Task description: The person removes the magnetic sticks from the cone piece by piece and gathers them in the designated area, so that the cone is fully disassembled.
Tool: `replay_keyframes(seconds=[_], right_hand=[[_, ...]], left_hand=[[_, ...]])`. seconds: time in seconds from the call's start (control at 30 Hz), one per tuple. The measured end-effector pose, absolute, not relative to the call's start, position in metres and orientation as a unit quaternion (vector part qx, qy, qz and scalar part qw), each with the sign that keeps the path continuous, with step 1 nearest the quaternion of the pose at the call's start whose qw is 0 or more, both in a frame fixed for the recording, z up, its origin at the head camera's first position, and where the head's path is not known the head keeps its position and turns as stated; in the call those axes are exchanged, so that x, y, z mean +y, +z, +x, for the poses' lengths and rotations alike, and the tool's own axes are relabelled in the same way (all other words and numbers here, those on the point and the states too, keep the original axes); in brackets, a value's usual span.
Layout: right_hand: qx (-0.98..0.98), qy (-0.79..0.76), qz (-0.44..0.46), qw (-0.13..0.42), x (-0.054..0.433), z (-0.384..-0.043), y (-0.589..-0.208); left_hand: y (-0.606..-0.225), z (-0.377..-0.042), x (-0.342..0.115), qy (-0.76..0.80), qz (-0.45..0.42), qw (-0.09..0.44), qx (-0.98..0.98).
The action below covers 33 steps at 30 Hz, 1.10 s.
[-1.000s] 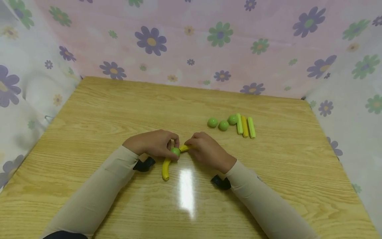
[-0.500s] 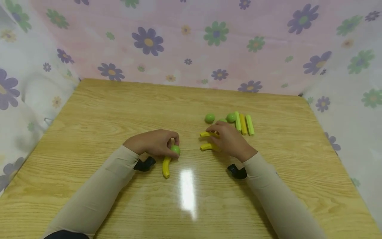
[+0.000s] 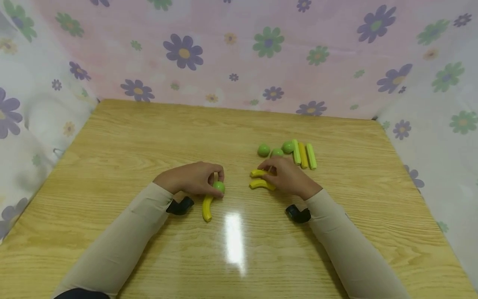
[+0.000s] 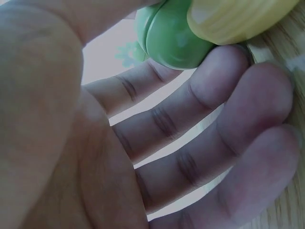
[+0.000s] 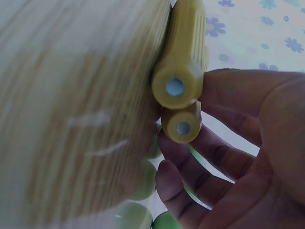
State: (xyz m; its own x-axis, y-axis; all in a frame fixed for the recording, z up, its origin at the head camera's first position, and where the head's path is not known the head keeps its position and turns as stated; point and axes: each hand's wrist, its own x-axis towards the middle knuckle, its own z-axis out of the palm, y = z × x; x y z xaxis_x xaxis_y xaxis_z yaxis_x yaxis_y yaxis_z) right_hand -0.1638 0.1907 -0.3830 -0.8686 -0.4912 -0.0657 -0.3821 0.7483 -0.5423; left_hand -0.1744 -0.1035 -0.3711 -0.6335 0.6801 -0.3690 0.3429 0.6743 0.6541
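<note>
In the head view my left hand [image 3: 192, 178] pinches a shiny green ball [image 3: 218, 187] between thumb and fingers. A curved yellow rod [image 3: 207, 209] extends from beside that ball toward the near edge; the left wrist view has a yellow rod [image 4: 238, 19] against the green ball. My right hand [image 3: 289, 176] holds another curved yellow rod [image 3: 257, 172] between thumb and fingers. Just nearer lies one more curved yellow rod [image 3: 259, 184], partly under the hand. Round end holes show in both rods [image 5: 174, 88] in the right wrist view.
Beyond the right hand sit several green balls [image 3: 263, 150] on the wooden table [image 3: 149, 137]. To their right lie two light green straight sticks [image 3: 311, 156] with a yellow stick [image 3: 303, 155] between them. Flower-printed cloth [image 3: 224, 54] surrounds the table.
My right hand has moved right, away from the left hand, with a yellow rod that was at the ball. Two rods now show beside it. My left hand has stayed in place, holding the ball.
</note>
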Motion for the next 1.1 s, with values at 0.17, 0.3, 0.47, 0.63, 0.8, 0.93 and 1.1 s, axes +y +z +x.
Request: replay_keyframes(seconds=[0.17,0.3,0.47,0.63,0.8,0.93,1.1], right_hand=[[0.928,-0.269,-0.234,0.112,0.192,-0.165,-0.384],[0.929,-0.265,-0.231,0.118,0.192,-0.165,-0.384],[0.931,-0.272,-0.222,0.101,0.192,-0.165,-0.384],[0.931,-0.277,-0.229,0.059,0.186,-0.164,-0.381],[0.929,-0.277,-0.24,0.04,0.175,-0.162,-0.378],[0.927,-0.277,-0.249,0.039,0.164,-0.162,-0.377],[0.921,-0.278,-0.269,0.047,0.148,-0.159,-0.376]], left_hand=[[-0.372,-0.175,-0.104,0.273,0.295,0.308,0.863],[-0.372,-0.175,-0.104,0.267,0.297,0.302,0.866],[-0.371,-0.173,-0.101,0.267,0.303,0.293,0.867],[-0.373,-0.171,-0.098,0.276,0.309,0.273,0.868],[-0.375,-0.172,-0.095,0.281,0.312,0.253,0.872],[-0.373,-0.174,-0.097,0.286,0.303,0.258,0.872],[-0.369,-0.173,-0.102,0.26,0.273,0.274,0.885]])
